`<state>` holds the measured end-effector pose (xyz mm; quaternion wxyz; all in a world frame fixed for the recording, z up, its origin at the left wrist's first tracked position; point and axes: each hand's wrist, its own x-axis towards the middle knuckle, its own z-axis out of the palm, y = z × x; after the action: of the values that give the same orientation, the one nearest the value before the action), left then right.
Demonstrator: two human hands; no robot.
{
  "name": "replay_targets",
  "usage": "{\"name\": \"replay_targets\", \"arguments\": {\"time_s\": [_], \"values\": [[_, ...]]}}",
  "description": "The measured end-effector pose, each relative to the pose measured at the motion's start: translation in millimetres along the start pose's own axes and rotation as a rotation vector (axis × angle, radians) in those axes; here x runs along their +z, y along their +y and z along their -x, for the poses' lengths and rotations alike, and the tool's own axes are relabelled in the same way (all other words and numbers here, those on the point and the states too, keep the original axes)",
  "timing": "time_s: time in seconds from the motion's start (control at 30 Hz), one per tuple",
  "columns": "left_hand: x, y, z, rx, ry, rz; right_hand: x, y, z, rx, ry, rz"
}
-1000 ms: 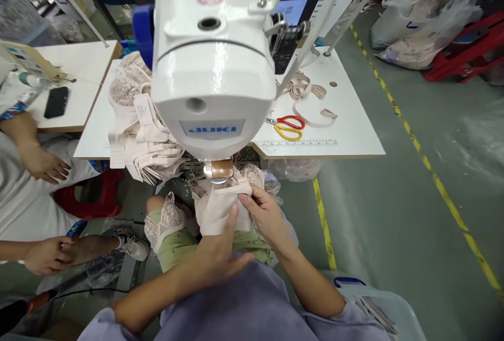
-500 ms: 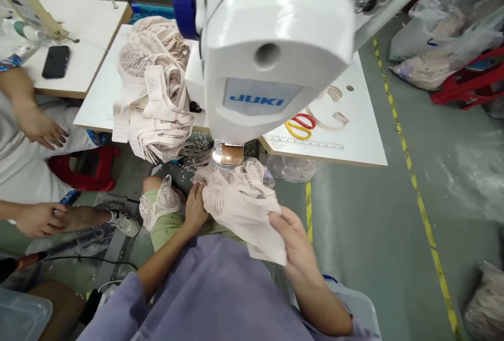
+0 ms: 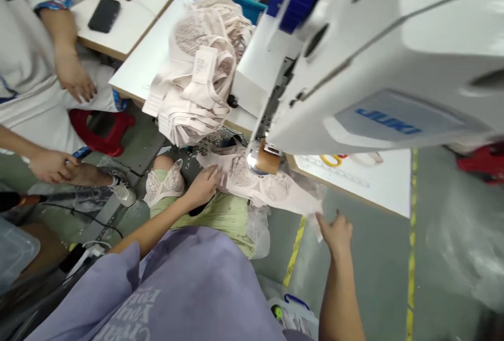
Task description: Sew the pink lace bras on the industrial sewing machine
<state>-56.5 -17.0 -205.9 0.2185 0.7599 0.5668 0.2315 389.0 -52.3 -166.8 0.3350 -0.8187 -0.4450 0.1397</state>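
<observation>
A pale pink lace garment [image 3: 271,188] lies stretched out under the head of a white sewing machine [image 3: 378,68], beside its brown presser part [image 3: 268,159]. My left hand [image 3: 202,188] rests on the garment's left end, fingers extended and pressing it. My right hand [image 3: 334,233] is out to the right, pinching the garment's right corner and pulling it taut. Another lace piece [image 3: 163,188] lies on my green-clad knee.
A heap of similar pink garments [image 3: 197,73] hangs over the white table's edge [image 3: 134,75]. To the left sits another person with both hands showing [image 3: 51,165], by a table with a black phone [image 3: 104,14]. Yellow floor tape [image 3: 293,251] runs below.
My view swung right and tilted. My right hand moved farther right and down, drawing the garment out flat. My left hand stayed at the garment's left end near the machine.
</observation>
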Motion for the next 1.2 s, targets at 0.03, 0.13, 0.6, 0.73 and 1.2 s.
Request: {"name": "replay_targets", "arguments": {"time_s": [0.03,0.13,0.6,0.73,1.2], "values": [[-3.2,-12,11,-0.107,-0.004,-0.024,13,4,3,-0.041,-0.024,0.092],[-32.4,-67,50,-0.528,0.041,-0.139,52,-7,29,-0.162,-0.152,0.084],[-64.5,-10,55,-0.440,-0.197,0.030,174,-211,135,-0.875,-1.222,-0.109],[-63.2,38,8,-0.192,-0.029,0.371,89,-220,116,-0.810,-1.314,-0.188],[-44.6,116,-32,-0.258,-0.296,0.892,-6,-171,-134,-0.254,-0.143,0.206]]}}
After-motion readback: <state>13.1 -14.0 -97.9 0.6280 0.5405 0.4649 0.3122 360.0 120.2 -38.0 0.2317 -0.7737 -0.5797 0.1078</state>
